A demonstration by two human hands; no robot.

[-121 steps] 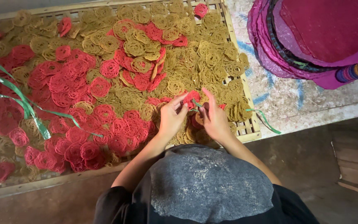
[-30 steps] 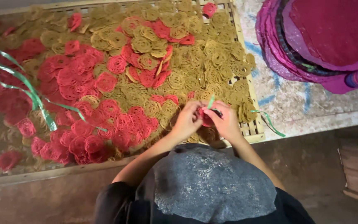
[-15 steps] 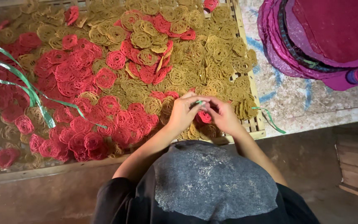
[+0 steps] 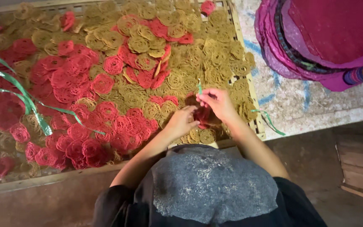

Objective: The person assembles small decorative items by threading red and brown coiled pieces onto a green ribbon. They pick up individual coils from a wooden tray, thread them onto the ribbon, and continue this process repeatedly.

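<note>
My left hand (image 4: 180, 122) grips a small bundle of red spiral crackers (image 4: 204, 116) at the near right part of a slatted bamboo tray (image 4: 253, 112). My right hand (image 4: 217, 102) sits just above the bundle and pinches a thin green strip (image 4: 199, 86) whose end sticks up. The tray is covered with many red spiral crackers (image 4: 85, 71) on the left and yellow spiral crackers (image 4: 198, 54) on the right. My forearms hide part of the tray's near edge.
Long green ribbons (image 4: 22, 94) lie across the tray's left side. A loose green strip (image 4: 270, 121) hangs off its right rim. A stack of round magenta mats (image 4: 332, 38) fills the upper right on a pale speckled floor. Wooden boards (image 4: 360, 164) lie at lower right.
My right hand has lifted slightly away from the left, drawing the green strip's end up. Both hands stay at the red bundle. The view has shifted a little.
</note>
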